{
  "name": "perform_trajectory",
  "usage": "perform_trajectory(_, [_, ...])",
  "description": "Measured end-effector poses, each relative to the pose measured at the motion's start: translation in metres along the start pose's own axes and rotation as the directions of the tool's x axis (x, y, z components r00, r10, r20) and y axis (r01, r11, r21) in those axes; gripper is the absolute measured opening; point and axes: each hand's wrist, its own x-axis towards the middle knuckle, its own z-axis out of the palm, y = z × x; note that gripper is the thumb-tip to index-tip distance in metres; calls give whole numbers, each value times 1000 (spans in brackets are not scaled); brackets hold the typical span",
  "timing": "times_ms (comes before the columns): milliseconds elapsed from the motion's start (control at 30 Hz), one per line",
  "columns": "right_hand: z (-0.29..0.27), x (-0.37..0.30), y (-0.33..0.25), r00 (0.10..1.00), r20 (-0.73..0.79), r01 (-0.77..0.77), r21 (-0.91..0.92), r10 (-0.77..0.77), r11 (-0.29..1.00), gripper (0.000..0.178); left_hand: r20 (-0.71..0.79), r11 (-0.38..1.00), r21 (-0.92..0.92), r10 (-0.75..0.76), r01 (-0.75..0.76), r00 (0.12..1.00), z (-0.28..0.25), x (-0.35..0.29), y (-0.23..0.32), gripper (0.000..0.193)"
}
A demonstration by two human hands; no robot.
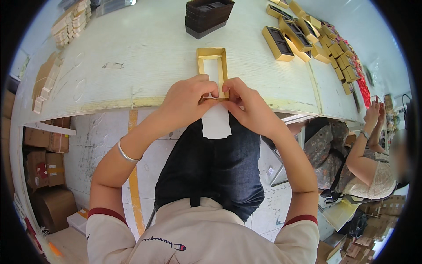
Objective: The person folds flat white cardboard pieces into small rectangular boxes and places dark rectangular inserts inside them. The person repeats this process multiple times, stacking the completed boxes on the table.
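A gold cardboard box [212, 51] with a white inside lies at the table's near edge, its far end and long sides standing up. Its white end flap [216, 125] hangs out over the edge toward my lap. My left hand [188, 99] pinches the left part of the near end wall, fingertips inside and thumb outside. At the right part of that same wall, my right hand [247, 104] grips in the same way. Both thumbs almost meet at the fold, and my fingers partly cover the near corners.
Nested black plastic trays [207, 20] stand beyond the box. Gold boxes with black inserts [278, 43] crowd the far right, near smaller gold boxes [345, 61]. Flat card pieces [46, 79] are stacked at left. Another person [367, 163] sits at right. Brown cartons [55, 169] fill a lower shelf.
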Motion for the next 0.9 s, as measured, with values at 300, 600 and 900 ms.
perform_trajectory(300, [5,-10,14,851,-153,431,-342,-502,835,20,290,928,-287,-154,240,944,-24,13,0,25])
perform_trajectory(600, [29,6,12,911,-408,201,322,-56,925,18,-98,959,-275,50,-75,994,2,0,-12,34])
perform_trajectory(900, [16,10,13,869,-151,295,-608,-471,738,24,-251,985,-39,151,-166,956,15,-1,-7,15])
